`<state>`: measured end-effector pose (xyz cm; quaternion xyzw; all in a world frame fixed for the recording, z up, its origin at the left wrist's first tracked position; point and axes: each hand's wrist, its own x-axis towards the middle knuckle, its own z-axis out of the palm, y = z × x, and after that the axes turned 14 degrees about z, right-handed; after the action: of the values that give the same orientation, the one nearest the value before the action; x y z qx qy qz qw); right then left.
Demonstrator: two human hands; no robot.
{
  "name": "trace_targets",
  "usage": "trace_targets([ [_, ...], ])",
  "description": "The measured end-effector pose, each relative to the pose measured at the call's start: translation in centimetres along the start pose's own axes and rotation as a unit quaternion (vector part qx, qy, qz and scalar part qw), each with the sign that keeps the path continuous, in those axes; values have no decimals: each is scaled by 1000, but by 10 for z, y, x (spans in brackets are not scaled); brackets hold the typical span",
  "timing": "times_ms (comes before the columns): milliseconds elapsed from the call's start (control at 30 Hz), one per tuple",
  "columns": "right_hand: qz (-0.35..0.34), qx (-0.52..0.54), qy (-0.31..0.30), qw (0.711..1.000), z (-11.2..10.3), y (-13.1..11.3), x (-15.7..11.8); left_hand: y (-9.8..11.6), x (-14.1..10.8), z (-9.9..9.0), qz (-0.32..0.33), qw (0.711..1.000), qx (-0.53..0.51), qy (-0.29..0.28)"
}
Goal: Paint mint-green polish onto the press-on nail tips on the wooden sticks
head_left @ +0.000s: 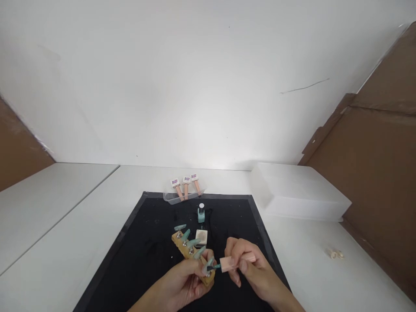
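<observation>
My left hand (185, 279) is closed round the lower end of a yellowish nail stand (180, 244), which tilts over the black mat (146, 255). Several pale green false nails (194, 242) sit on its metal studs. Pinched in my right hand (251, 268) is a pink-handled tool (226, 264); its dark green-tinged tip touches or nearly touches the nail closest to my left fingers. Just beyond the stand lies a small white square block (201, 237). A green polish bottle (201, 215) with a dark, pale-topped cap stands farther back on the mat.
Behind the mat's back edge, a clear tray (172, 199) holds three pink-handled pieces (186, 189) with white labelled heads. At the right stands a white box (295, 190). Small cream rings (335, 254) lie on the white table (312, 260). Brown panels (373, 156) rise at both sides.
</observation>
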<state>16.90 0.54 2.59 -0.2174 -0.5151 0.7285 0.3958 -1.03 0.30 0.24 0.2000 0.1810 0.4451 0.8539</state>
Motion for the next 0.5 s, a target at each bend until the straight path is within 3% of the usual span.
trace_targets([
  [200,24,-54,4,998,1,-5,-4,0,0,-2,-10,1000,-7,10],
  [300,28,-92,14,995,2,-8,-4,-1,1,-3,-10,1000,3,-22],
  [500,-4,-186,55,981,4,-15,-5,0,2,-2,-4,1000,13,-28],
])
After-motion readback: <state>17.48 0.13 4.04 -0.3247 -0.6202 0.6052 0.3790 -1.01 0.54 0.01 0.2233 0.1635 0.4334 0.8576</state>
